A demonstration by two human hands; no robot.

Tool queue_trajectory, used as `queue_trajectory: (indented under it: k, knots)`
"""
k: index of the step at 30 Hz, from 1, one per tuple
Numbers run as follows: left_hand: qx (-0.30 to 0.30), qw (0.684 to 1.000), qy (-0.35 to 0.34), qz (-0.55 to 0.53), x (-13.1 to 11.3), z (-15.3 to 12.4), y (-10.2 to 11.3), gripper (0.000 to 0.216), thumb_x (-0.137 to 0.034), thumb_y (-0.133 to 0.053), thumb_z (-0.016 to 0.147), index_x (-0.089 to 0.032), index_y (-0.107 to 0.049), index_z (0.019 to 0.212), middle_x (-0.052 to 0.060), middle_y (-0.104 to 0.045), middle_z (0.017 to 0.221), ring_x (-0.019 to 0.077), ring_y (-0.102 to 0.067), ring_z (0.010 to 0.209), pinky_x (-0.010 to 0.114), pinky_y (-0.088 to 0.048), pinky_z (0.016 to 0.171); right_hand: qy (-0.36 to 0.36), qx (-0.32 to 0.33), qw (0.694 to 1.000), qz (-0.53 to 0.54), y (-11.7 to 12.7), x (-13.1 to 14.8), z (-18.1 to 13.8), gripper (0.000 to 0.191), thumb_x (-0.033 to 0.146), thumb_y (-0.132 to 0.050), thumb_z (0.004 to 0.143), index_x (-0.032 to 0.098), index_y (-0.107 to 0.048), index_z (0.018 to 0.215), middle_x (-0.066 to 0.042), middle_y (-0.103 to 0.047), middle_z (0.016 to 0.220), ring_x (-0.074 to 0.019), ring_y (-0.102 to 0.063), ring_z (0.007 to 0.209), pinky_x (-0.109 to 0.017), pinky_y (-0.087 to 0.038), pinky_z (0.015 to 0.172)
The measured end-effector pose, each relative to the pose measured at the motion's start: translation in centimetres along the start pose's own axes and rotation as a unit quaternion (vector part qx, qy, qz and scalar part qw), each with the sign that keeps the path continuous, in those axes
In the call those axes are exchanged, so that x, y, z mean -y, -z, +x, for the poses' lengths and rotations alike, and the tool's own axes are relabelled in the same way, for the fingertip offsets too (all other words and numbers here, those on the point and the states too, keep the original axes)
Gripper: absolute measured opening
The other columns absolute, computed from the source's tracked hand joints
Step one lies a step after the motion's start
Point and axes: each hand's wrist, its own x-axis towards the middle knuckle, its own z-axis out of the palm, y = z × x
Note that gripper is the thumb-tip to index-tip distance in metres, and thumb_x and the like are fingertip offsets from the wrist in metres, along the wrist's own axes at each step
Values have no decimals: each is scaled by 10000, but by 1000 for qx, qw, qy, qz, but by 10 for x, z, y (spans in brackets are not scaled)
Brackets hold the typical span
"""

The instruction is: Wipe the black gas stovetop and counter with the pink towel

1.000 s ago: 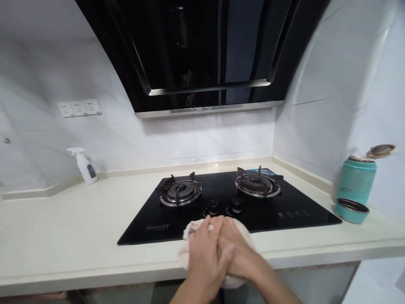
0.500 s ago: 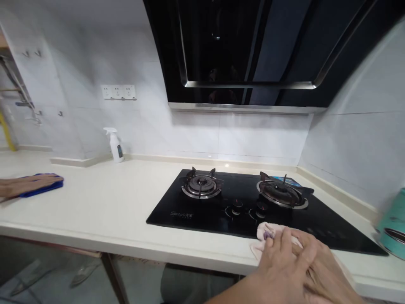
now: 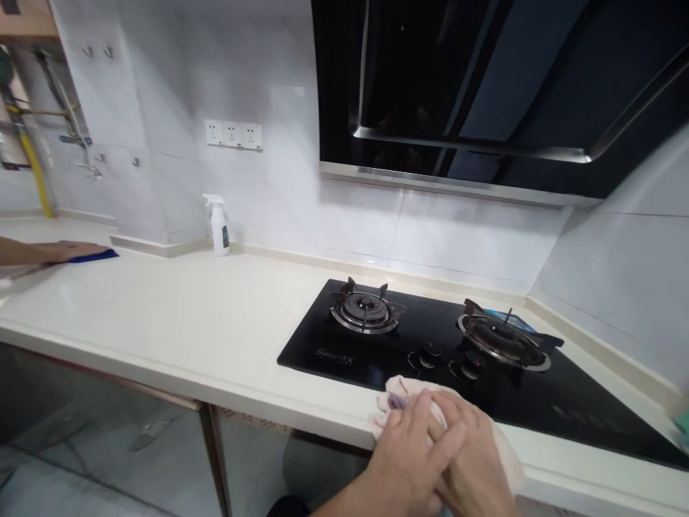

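My left hand [image 3: 409, 452] and my right hand [image 3: 471, 470] lie one over the other, fingers flat, pressing a pale pink cloth [image 3: 395, 396] on the counter's front edge. The cloth sits at the front rim of a black glass gas hob [image 3: 538, 391] with two burners and two knobs. My left hand's fingers cross over the right hand. Most of the cloth is hidden under my hands.
A white spray bottle [image 3: 218, 225] stands at the back wall. At the far left another person's hand [image 3: 59, 251] rests on a blue cloth [image 3: 94, 254] on the cream counter [image 3: 177, 316]. A black range hood [image 3: 484, 86] hangs above the hob. Sockets [image 3: 233, 134] on the wall.
The view has swung left, so the teal flask has left the frame on the right. My stacked hands and the cloth stay at the hob's front edge. Another person's hand has appeared at the left.
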Motion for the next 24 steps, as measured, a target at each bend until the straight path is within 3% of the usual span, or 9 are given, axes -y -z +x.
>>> queue_trajectory:
  k: [3,9,14,18,21,24]
  knots:
    - [-21,999,27,31,28,-33,25,975,-164,-679,707,-227,-256,1584,313,-358,1568,420,-496,1374,537,-523,930,5,-9,999,38,-6,49,33,476,397,-714,836,327,-653,1303,-105,-627,1323,-384,-515,1228,-570,-389,1006]
    - [-64,988,92,104,82,-88,68,827,-127,-611,763,-241,-363,1544,239,-411,1559,377,-511,1355,502,-504,962,-6,56,993,102,-14,138,94,354,401,-609,955,305,-666,1291,-117,-646,1291,-353,-521,1209,-573,-374,1036]
    - [-58,983,119,123,117,-121,106,777,-114,-556,869,-296,-304,1581,166,-486,1533,297,-513,1374,443,-478,1029,27,88,980,178,-9,180,120,482,355,-642,913,250,-599,1381,-133,-598,1349,-344,-479,1270,-565,-328,1131]
    - [-13,985,135,110,134,-146,128,795,-151,-552,907,-317,-223,1612,144,-494,1546,291,-497,1402,465,-450,1101,78,127,947,286,2,177,124,762,388,-738,808,277,-459,1508,-104,-489,1495,-348,-380,1394,-587,-237,1212]
    - [38,976,188,102,136,-154,137,804,-156,-559,894,-326,-240,1612,128,-488,1557,307,-487,1414,504,-411,1148,68,166,898,403,12,151,120,569,318,-682,833,289,-580,1392,-76,-408,1571,-301,-376,1438,-515,-306,1204]
    - [76,965,233,88,127,-147,145,851,-167,-613,845,-312,-266,1608,137,-455,1577,325,-446,1443,536,-384,1166,-15,119,880,460,17,105,108,334,293,-572,900,268,-680,1215,-80,-471,1499,-258,-475,1371,-457,-399,1142]
